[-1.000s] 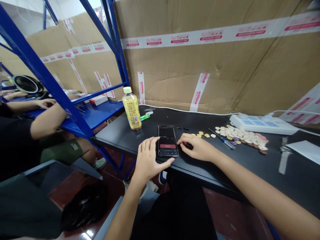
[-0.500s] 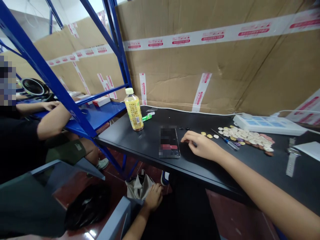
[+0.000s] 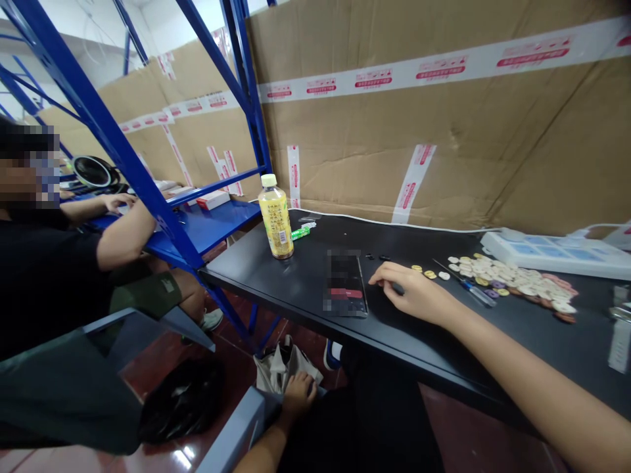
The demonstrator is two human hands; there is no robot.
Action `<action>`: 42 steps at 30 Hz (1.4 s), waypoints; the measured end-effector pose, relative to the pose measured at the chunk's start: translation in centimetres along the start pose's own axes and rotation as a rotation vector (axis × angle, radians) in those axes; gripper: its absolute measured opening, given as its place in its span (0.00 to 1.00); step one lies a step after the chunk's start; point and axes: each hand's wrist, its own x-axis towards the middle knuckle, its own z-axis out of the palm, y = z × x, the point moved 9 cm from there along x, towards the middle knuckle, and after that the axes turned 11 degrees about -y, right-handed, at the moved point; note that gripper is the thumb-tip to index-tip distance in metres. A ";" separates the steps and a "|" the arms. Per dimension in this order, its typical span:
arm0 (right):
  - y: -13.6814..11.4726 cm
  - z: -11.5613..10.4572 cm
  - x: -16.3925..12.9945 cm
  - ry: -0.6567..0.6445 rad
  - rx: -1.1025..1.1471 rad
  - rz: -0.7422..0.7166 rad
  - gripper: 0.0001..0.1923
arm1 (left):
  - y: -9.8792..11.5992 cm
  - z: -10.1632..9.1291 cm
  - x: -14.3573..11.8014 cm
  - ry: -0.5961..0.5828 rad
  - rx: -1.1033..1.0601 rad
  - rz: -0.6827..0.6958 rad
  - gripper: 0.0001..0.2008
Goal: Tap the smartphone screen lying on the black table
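Observation:
My right hand (image 3: 417, 293) rests on the black table (image 3: 296, 282) just right of a dark phone (image 3: 346, 289) that lies flat. Its fingers are curled, and thumb and forefinger pinch a small dark piece (image 3: 398, 288) against the tabletop. My left hand (image 3: 297, 394) is down below the table edge. It lies on the front of a grey chair seat (image 3: 236, 427), touching a grey bag (image 3: 283, 364). Whether it grips anything is unclear.
A yellow drink bottle (image 3: 276, 217) stands near the table's left end, a green stick (image 3: 299, 232) beside it. Several buttons (image 3: 513, 284), a small screwdriver (image 3: 470, 288) and a white power strip (image 3: 557, 253) lie to the right. A seated person's arm (image 3: 118, 236) leans on the blue shelf (image 3: 207, 226).
My left hand left the phone and dropped under the table to the chair and bag. My right hand stayed put beside the phone. The view shifted slightly left.

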 end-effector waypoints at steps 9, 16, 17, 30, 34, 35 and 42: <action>0.2 -0.2 -0.1 0.026 0.014 0.000 0.13 | -1.0 1.2 0.3 -0.037 0.014 -0.032 0.15; -0.3 -0.5 0.0 0.028 -0.007 -0.011 0.17 | -0.9 1.1 0.4 -0.017 0.009 -0.011 0.15; -0.3 -0.6 0.1 0.028 -0.006 -0.012 0.17 | -0.9 1.1 0.4 -0.011 0.011 -0.008 0.15; -0.3 -1.0 0.1 0.045 0.008 0.000 0.14 | -1.4 1.8 0.9 -0.036 0.054 -0.003 0.15; -0.2 -1.1 0.1 0.043 -0.003 0.002 0.15 | -1.2 1.6 0.8 -0.041 0.070 -0.003 0.15; -0.2 -1.0 0.1 0.041 -0.004 0.001 0.15 | -1.1 1.5 0.8 -0.040 0.073 -0.005 0.15; 0.0 -0.9 0.0 0.039 0.001 -0.007 0.17 | -0.9 1.2 0.7 -0.050 0.078 -0.011 0.14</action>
